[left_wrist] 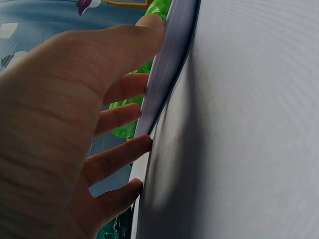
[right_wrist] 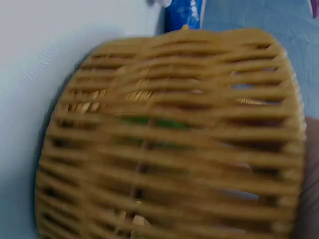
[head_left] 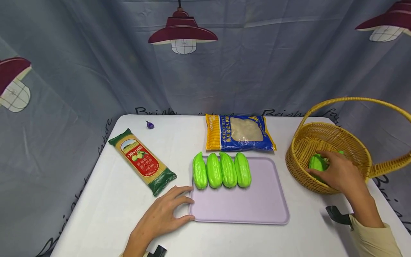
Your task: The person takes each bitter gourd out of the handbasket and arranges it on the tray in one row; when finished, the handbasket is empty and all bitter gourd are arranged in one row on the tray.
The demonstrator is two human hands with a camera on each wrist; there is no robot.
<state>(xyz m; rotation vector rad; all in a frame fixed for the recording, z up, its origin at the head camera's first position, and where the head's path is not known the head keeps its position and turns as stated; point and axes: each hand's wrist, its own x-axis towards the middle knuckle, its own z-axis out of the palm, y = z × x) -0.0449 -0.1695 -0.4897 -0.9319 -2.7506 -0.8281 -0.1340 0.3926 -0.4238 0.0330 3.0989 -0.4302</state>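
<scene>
Several green ribbed bitter melons [head_left: 214,170] lie side by side along the upper left of a pale purple tray [head_left: 263,203]. Against the tray's left edge rests my left hand [head_left: 165,210], its fingers spread and fairly straight. The left wrist view shows the thumb [left_wrist: 144,40] at the tray's side wall. Inside a wicker basket [head_left: 295,167] on the right, my right hand [head_left: 341,171] holds a green bitter melon [head_left: 317,163] between thumb and fingers. A bit of green shows beyond that hand. The basket's weave hides most of the hand in the right wrist view.
A spaghetti packet [head_left: 141,160] lies at an angle on the left. Behind the tray is a blue and yellow pasta bag [head_left: 240,132]. A small purple object [head_left: 150,125] sits near the table's back edge. The basket's tall handle [head_left: 353,99] arches over its opening.
</scene>
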